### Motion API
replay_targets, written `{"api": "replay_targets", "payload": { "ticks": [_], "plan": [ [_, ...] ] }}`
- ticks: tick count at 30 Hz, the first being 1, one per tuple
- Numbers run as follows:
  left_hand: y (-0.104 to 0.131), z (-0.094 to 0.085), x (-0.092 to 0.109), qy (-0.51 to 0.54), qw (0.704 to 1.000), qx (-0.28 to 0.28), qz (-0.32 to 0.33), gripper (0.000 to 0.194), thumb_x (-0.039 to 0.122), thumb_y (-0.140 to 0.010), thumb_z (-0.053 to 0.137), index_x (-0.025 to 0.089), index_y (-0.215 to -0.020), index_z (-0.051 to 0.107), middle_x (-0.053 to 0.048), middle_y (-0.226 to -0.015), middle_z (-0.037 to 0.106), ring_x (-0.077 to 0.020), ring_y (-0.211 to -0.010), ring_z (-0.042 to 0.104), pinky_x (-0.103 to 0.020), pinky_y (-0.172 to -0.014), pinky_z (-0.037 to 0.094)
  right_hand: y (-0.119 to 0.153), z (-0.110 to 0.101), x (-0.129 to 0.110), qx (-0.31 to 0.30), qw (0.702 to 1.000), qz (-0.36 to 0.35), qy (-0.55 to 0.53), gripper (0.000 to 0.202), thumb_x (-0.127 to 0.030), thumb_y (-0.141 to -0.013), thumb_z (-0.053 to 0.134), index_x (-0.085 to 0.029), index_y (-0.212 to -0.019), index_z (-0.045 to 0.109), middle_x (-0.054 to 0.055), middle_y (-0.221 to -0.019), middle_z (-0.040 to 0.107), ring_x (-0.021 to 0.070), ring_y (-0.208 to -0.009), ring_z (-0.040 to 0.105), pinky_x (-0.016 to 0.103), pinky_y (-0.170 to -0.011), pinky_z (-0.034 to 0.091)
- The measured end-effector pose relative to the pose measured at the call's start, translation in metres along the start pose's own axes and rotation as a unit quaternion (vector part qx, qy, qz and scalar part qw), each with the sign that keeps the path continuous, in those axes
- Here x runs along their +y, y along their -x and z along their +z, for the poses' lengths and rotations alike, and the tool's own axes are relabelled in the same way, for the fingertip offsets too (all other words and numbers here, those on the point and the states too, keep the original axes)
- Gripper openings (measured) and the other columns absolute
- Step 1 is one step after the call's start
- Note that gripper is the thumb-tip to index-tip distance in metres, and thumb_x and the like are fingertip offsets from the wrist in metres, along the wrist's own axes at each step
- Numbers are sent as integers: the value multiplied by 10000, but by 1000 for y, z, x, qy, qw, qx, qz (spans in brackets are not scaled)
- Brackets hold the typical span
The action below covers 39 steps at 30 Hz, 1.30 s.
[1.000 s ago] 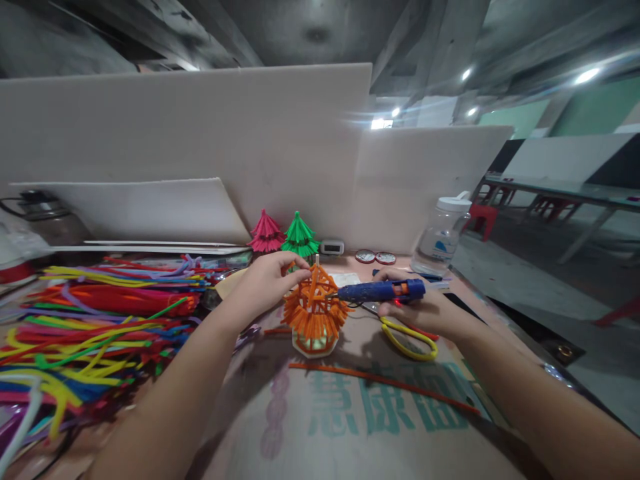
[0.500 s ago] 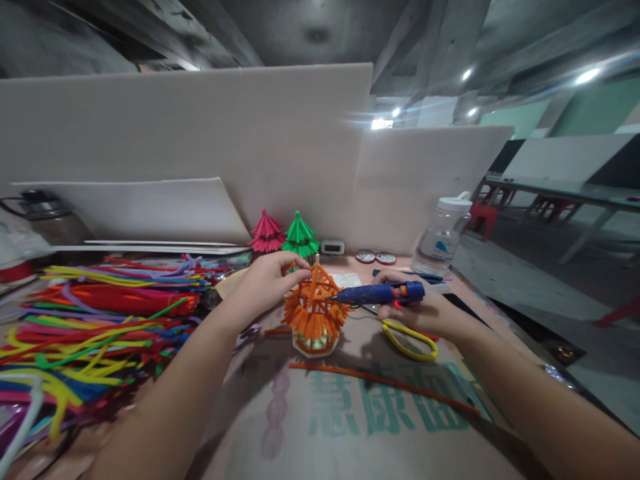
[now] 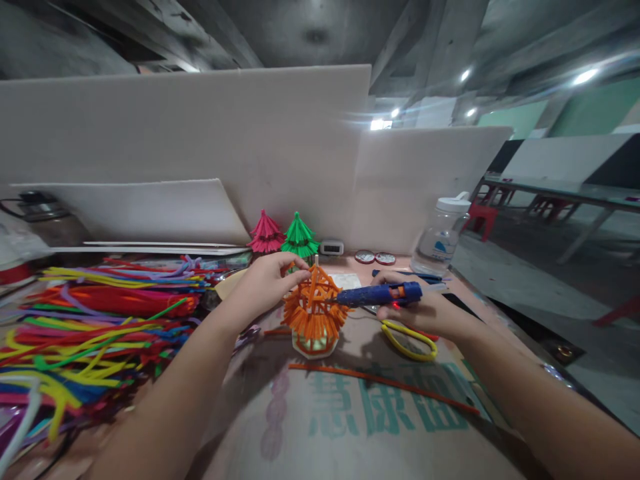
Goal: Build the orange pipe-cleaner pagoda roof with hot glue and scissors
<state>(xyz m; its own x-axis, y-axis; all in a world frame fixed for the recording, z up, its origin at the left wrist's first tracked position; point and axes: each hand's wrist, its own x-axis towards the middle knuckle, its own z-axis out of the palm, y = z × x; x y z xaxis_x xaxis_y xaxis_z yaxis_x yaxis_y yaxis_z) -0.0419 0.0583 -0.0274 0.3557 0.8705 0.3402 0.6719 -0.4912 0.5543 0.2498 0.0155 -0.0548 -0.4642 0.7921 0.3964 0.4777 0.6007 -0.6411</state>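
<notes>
An orange pipe-cleaner pagoda (image 3: 315,322) stands upright on a pale base in the middle of the table, a thin white stick poking from its top. My left hand (image 3: 273,280) pinches the upper left of its roof frame. My right hand (image 3: 413,308) is wrapped round a blue hot glue gun (image 3: 380,293), whose small red light glows. The gun's nozzle points left and meets the roof strips; whether glue comes out I cannot tell. One loose orange pipe cleaner (image 3: 383,382) lies in front of the pagoda. Below my right hand rest yellow-handled scissors (image 3: 410,341).
Heaped pipe cleaners (image 3: 100,333) of many colours cover the left side. Behind stand a pink pagoda (image 3: 266,233), a green pagoda (image 3: 299,235), a small digital display (image 3: 331,248) and a clear water bottle (image 3: 439,237). A white board (image 3: 200,140) closes off the back.
Almost nothing differs. The glue gun's rear has shifted very slightly left, with the nozzle still at the roof; my left hand keeps its pinch.
</notes>
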Motion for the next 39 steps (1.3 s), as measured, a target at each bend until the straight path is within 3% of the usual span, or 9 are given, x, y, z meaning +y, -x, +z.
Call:
{"api": "replay_targets", "payload": {
  "ticks": [17,39],
  "plan": [
    [-1,1,-1,14,1000,-5,1,247,404,-863,597,199,-926,719,-35,-878,749,-198,-795,676,-267,-692,485,-1,0,-9,7,1000,1,-1,374,-555,-806,703,-204,-864,587,0,-745,590,154,-647,525,248,-565,385],
    [-2,3,1,8,1000,22,2,262,415,-858,602,193,-914,731,-15,-825,736,-174,-717,637,-259,-643,422,0,-3,-3,19,1000,-24,2,328,-516,-853,673,-195,-859,606,6,-769,598,157,-688,547,248,-606,402]
  ]
}}
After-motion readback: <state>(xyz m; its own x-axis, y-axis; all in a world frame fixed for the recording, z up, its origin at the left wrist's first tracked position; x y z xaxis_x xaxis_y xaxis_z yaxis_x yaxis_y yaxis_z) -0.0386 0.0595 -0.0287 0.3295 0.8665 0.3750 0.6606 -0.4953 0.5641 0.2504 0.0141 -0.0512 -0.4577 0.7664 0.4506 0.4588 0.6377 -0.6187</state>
